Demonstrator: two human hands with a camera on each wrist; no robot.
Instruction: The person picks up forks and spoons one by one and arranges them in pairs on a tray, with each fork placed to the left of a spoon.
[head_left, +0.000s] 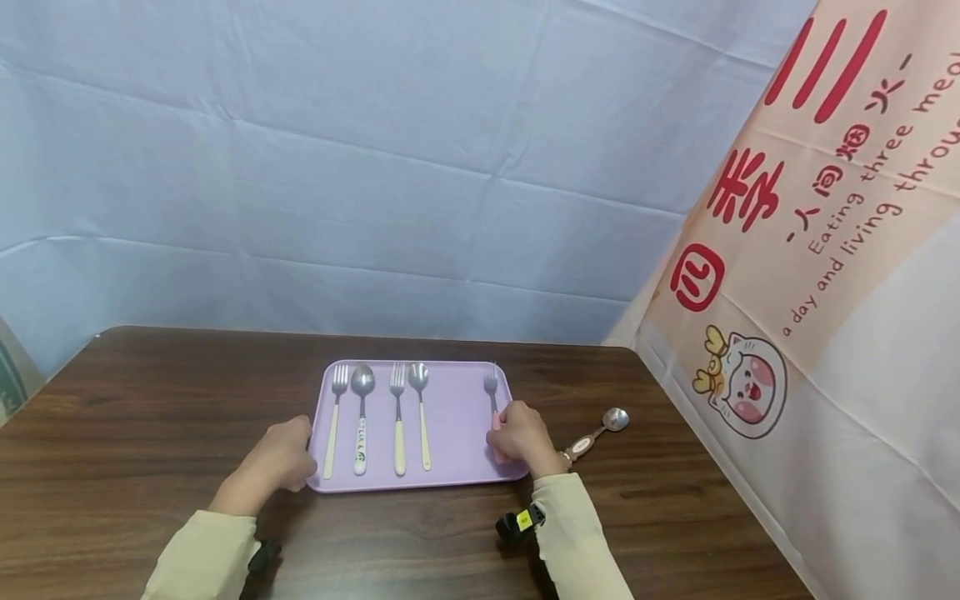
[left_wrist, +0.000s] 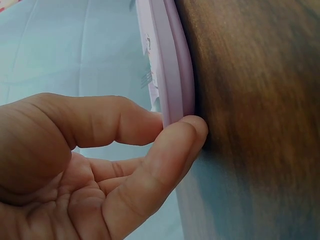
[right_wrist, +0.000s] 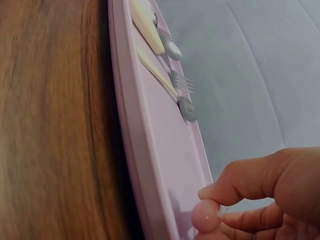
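A lilac tray sits on the table. My left hand pinches its left rim; the left wrist view shows the thumb on one side and fingertips at the underside. Over the tray's right end, my right hand grips the pink handle of a fork, tines pointing away. In a row on the tray lie a white-handled fork, a spoon with a patterned handle, a yellow-handled fork and a spoon with a slim cream handle.
A spoon with a brown handle lies on the dark wooden table, right of the tray and partly behind the right wrist. Pale cloth hangs behind the table, and a printed banner hangs along the right side.
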